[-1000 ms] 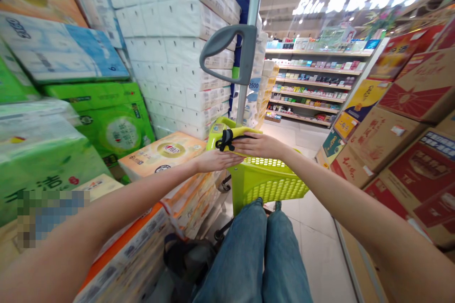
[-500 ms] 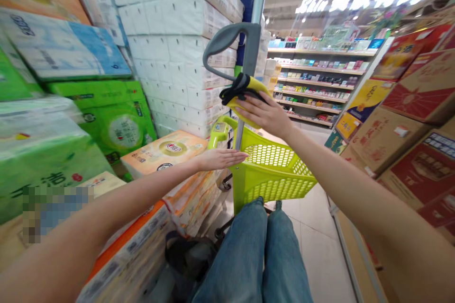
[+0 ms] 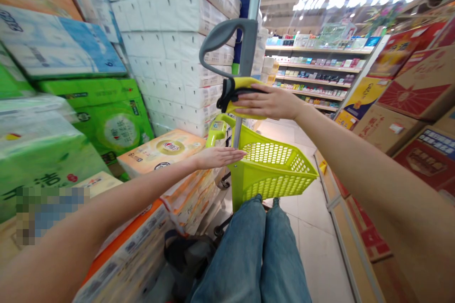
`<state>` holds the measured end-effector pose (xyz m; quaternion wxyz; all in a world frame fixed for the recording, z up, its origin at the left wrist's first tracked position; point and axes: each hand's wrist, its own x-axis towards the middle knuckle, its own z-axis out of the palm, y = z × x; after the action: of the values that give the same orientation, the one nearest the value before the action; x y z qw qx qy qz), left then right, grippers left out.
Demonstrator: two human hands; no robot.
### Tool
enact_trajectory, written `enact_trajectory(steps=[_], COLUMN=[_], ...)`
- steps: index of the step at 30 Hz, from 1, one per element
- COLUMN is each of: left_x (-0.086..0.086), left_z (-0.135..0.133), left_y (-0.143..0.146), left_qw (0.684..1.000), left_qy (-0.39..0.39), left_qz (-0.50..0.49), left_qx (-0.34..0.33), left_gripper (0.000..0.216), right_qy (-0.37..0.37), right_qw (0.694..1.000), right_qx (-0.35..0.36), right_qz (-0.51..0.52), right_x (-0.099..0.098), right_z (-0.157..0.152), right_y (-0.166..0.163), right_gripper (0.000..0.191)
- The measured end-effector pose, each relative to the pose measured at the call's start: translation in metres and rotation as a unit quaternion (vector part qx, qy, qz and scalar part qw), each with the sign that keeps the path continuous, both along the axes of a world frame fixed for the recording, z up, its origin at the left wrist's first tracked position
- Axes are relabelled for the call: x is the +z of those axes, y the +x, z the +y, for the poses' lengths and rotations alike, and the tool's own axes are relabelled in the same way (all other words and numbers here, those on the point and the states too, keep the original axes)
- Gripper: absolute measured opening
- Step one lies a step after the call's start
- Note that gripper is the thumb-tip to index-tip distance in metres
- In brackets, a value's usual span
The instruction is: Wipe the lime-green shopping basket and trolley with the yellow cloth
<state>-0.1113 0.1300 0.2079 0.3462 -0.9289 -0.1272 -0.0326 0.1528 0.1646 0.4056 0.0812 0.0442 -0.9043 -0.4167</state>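
My right hand (image 3: 268,102) grips a yellow object with a black band (image 3: 237,91), held up against the grey pole (image 3: 246,47) of a lime-green shopping basket (image 3: 273,170). The grey handle (image 3: 222,40) curves just above it. My left hand (image 3: 220,156) stretches out flat, fingers together and palm empty, hovering beside the basket's near rim and the pole's base.
Stacked tissue packs: white (image 3: 174,47), green (image 3: 106,113), orange (image 3: 161,151), wall off the left. Red and brown cartons (image 3: 412,90) line the right. My jeans-clad legs (image 3: 249,255) are below; a tiled aisle (image 3: 316,246) runs toward distant shelves (image 3: 313,75).
My right hand lifted the yellow object from the basket rim up to the pole below the grey handle. My left hand stayed flat near the rim.
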Motion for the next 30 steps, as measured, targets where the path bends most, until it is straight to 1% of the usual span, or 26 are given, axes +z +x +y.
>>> enact_trajectory(steps=[1,2,3,4,6,8,9,10,11,12,13,14,16,17,19,20,21,22,23,24,26,28,29,30], left_x=[0.000,0.000,0.001,0.001,0.002,0.001,0.001,0.000,-0.001,-0.002,-0.003,-0.003,-0.002,-0.001,0.002,0.003,0.004,0.005,0.005,0.005,0.003,0.000,-0.001,-0.002], left_z=[0.000,0.000,-0.001,-0.001,-0.002,-0.003,-0.002,-0.002,-0.001,0.000,0.001,0.002,0.002,0.002,0.000,-0.002,-0.003,-0.003,-0.004,-0.004,-0.003,-0.001,0.000,0.001], left_y=[0.000,-0.001,-0.001,0.000,0.001,0.002,0.002,0.003,0.002,0.002,0.001,0.001,0.000,0.000,0.000,0.000,0.000,0.000,0.000,0.000,0.000,-0.001,-0.001,-0.001], left_qw=[1.000,1.000,1.000,1.000,1.000,0.998,0.997,0.995,0.995,0.995,0.996,0.996,0.998,0.998,0.998,0.998,0.998,0.997,0.997,0.998,0.999,0.999,0.999,0.998], left_qy=[0.012,0.016,0.014,0.009,-0.008,-0.019,-0.020,-0.018,-0.015,-0.013,-0.011,-0.011,-0.010,-0.011,-0.019,-0.026,-0.034,-0.041,-0.045,-0.045,-0.038,-0.036,-0.042,-0.052], left_qz=[-0.002,-0.007,-0.011,-0.011,0.007,0.036,0.047,0.052,0.053,0.051,0.048,0.046,0.043,0.042,0.040,0.040,0.039,0.039,0.035,0.029,0.009,-0.016,-0.028,-0.038], left_qx=[-0.008,-0.014,-0.017,-0.014,0.011,0.049,0.066,0.078,0.082,0.081,0.077,0.070,0.053,0.046,0.038,0.038,0.041,0.043,0.042,0.039,0.020,0.001,-0.003,-0.003], left_gripper=[0.065,0.065,0.066,0.066,0.068,0.068,0.068,0.068,0.067,0.066,0.066,0.065,0.065,0.065,0.066,0.066,0.067,0.067,0.068,0.068,0.066,0.065,0.065,0.065], right_qy=[-0.011,-0.021,-0.031,-0.039,-0.046,-0.055,-0.053,-0.050,-0.046,-0.042,-0.040,-0.038,-0.033,-0.028,-0.020,-0.020,-0.022,-0.023,-0.022,-0.018,-0.002,0.005,0.005,0.003], right_qw=[1.000,0.998,0.995,0.990,0.982,0.986,0.989,0.992,0.995,0.997,0.998,0.998,0.997,0.997,0.999,0.999,0.998,0.997,0.994,0.991,0.983,0.987,0.991,0.994], right_qx=[-0.003,-0.007,-0.010,-0.016,-0.030,-0.024,-0.017,-0.006,0.006,0.019,0.034,0.047,0.061,0.056,0.035,0.028,0.021,0.015,0.007,-0.002,-0.022,-0.027,-0.028,-0.028], right_qz=[0.027,0.061,0.099,0.134,0.179,0.157,0.137,0.115,0.090,0.063,0.035,0.006,-0.034,-0.038,-0.001,0.021,0.046,0.073,0.105,0.136,0.182,0.158,0.134,0.105], right_x=[0.004,0.002,-0.006,-0.018,-0.054,-0.092,-0.108,-0.119,-0.125,-0.124,-0.117,-0.105,-0.069,-0.048,-0.012,0.000,0.007,0.006,-0.001,-0.013,-0.050,-0.088,-0.101,-0.110], right_z=[0.000,0.000,-0.001,-0.003,-0.009,-0.015,-0.016,-0.017,-0.017,-0.016,-0.014,-0.011,-0.006,-0.003,0.000,0.001,0.002,0.001,0.000,-0.002,-0.006,-0.011,-0.013,-0.014], right_y=[0.000,-0.001,-0.001,-0.002,-0.002,-0.001,-0.001,0.000,0.000,-0.001,-0.001,-0.002,-0.004,-0.005,-0.006,-0.006,-0.006,-0.007,-0.007,-0.007,-0.008,-0.008,-0.007,-0.006], right_gripper=[0.056,0.057,0.058,0.058,0.060,0.057,0.054,0.050,0.046,0.043,0.042,0.042,0.045,0.047,0.051,0.052,0.052,0.053,0.053,0.054,0.056,0.056,0.054,0.052])
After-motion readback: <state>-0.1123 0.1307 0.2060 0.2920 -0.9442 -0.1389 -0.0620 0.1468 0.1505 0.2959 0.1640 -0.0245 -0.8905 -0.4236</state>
